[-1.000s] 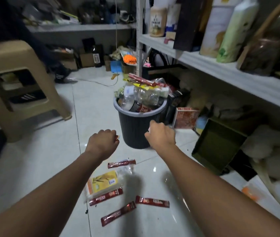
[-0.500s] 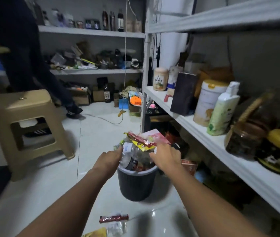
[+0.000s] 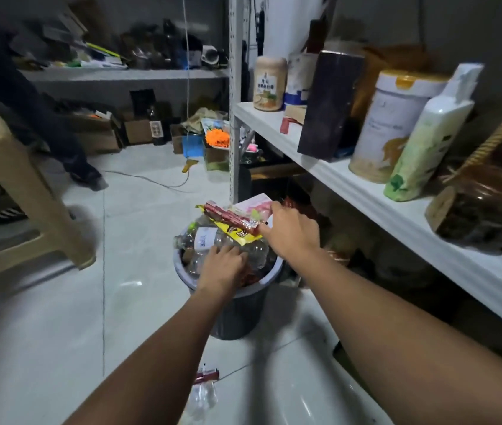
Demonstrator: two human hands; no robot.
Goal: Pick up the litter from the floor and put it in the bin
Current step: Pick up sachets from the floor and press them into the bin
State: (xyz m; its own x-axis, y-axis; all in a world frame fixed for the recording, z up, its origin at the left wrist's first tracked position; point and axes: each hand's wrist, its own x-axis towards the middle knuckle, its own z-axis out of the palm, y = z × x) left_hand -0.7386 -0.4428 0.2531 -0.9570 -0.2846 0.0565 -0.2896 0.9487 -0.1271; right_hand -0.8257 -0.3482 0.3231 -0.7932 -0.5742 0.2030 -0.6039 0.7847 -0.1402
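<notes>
A dark grey bin [image 3: 237,305] stands on the tiled floor by the shelf post, heaped above its rim with clear plastic bottles [image 3: 207,240], a yellow wrapper [image 3: 237,236], red sachets [image 3: 228,214] and a pink packet [image 3: 252,205]. My left hand [image 3: 222,266] lies over the bin's near side, fingers stretched onto the bottles. My right hand [image 3: 292,230] reaches over the top of the heap, its spread fingers touching the red sachets and the pink packet. One red sachet [image 3: 207,375] and a clear plastic wrapper [image 3: 202,400] lie on the floor below my left forearm.
A beige plastic stool [image 3: 13,185] stands at the left. A white shelf [image 3: 366,194] with tins, a dark box and a lotion bottle runs along the right, close over the bin. Another person's leg [image 3: 69,148] and a cable [image 3: 151,180] are on the floor behind.
Both hands have moved from in front of the bin to on top of its heap, and their fists have opened out. The view rose, so most floor litter left the frame.
</notes>
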